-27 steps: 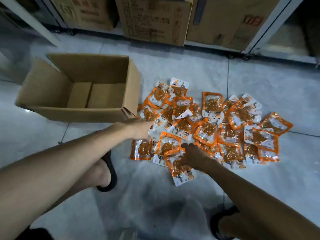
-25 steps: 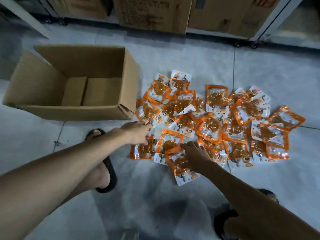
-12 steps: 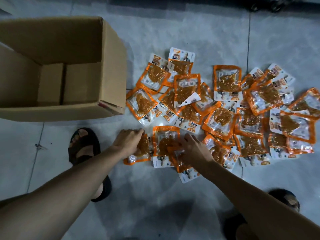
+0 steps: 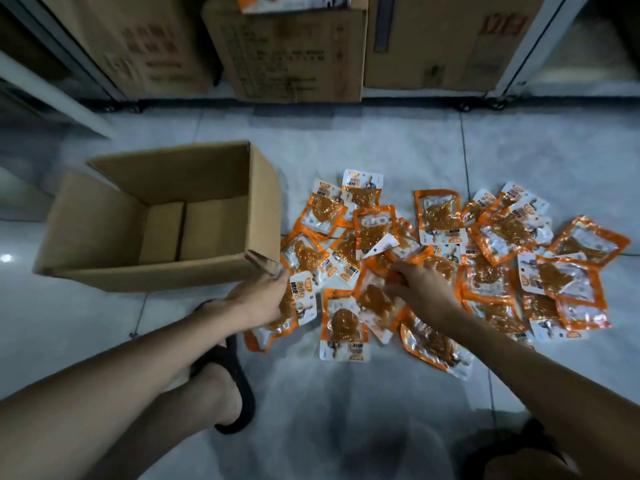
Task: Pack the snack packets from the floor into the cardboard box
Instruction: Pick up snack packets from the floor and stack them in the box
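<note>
Several orange and white snack packets (image 4: 440, 216) lie in a loose heap on the grey tiled floor. An open cardboard box (image 4: 263, 199) stands just left of the heap, with nothing in it. My left hand (image 4: 259, 299) grips a snack packet (image 4: 301, 299) by the box's near right corner. My right hand (image 4: 422, 289) is closed on another packet (image 4: 372, 303) at the heap's front, lifted slightly off the floor.
Large closed cartons (image 4: 291, 57) stand on wheeled racks along the back. My left foot in a black sandal (image 4: 225, 372) rests on the floor below the box, and my right sandal (image 4: 519, 448) is at the bottom right.
Both hands have closed on packets and lifted them a little. The view has tilted up and shifted, so the box and the back cartons are in sight again.
</note>
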